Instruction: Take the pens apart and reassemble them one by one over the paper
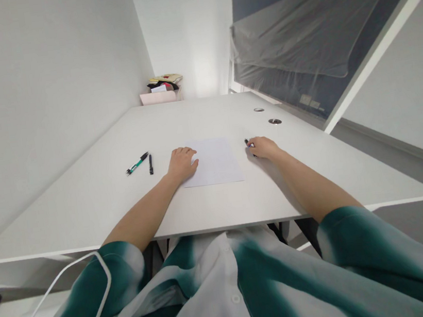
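Observation:
A blank white sheet of paper [216, 163] lies on the white table [218, 207] in front of me. On the sheet's left edge rests my left hand [183, 163], open and palm down, its thumb apart from the fingers. To the right of the sheet, my right hand [264, 147] is closed around a dark pen [247, 142]; the fingers hide most of it. A green and black pen [137, 164] lies slanted on the table to the left of my left hand. Beside it is a short, black pen-like piece [150, 164].
Two round metal cable covers [275, 121] are set into the table's right side. Past the far edge stands a pink box [159, 98] with bags and cloth on top. A plastic-wrapped dark panel [297, 38] rises at right; a white wall [48, 76] borders the left.

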### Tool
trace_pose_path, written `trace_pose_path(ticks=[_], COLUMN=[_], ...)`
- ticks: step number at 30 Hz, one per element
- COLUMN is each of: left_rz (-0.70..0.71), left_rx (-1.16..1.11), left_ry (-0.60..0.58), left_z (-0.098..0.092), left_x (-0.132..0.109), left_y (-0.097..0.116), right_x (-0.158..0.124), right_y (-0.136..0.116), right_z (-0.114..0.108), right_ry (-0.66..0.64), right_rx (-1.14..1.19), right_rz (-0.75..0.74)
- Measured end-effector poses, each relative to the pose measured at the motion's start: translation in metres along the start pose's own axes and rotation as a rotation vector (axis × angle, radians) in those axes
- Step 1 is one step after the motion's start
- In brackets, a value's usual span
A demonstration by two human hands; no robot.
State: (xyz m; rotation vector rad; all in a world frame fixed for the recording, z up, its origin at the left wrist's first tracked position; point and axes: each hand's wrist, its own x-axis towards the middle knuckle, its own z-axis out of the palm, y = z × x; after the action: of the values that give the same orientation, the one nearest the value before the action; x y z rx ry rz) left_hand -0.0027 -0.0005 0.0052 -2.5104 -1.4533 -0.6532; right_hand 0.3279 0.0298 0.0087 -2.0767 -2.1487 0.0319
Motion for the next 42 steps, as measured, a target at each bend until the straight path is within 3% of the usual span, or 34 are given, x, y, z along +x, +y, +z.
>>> trace_pose_path(ticks=[7, 16, 20, 27, 33, 42], left_rz=[0.006, -0.011, -0.057, -0.118, -0.141, -0.132], left_rx=[0.002, 0.013, 0.014, -0.021, -0.023, -0.061], left_ry=[0.002, -0.015, -0.048, -0.188, -0.28, -0.257], left_z=[-0.002, -0.001, 0.001, 0.007, 0.012, 0.016], left_x=[0.0, 0.001, 0.001, 0.001, 0.001, 0.0], left_y=[0.001, 0.001, -0.001, -0.011, -0.014, -0.015], right_x=[-0.006, -0.008, -0.014, -0.026, -0.025, -0.022], right_y=[-0.003, -0.004, -0.018, -0.066, -0.071, -0.068], right_z=[-0.006, -0.012, -0.01, 0.016, 0.033, 0.034], right_ry=[0.025, 0.184, 0.248, 0.212, 0.062, 0.057], right_rx=[0.044, 0.062, 0.123, 0.189, 0.048, 0.044], right_rz=[0.019, 0.061, -0.01, -0.348, -0.345, -0.345])
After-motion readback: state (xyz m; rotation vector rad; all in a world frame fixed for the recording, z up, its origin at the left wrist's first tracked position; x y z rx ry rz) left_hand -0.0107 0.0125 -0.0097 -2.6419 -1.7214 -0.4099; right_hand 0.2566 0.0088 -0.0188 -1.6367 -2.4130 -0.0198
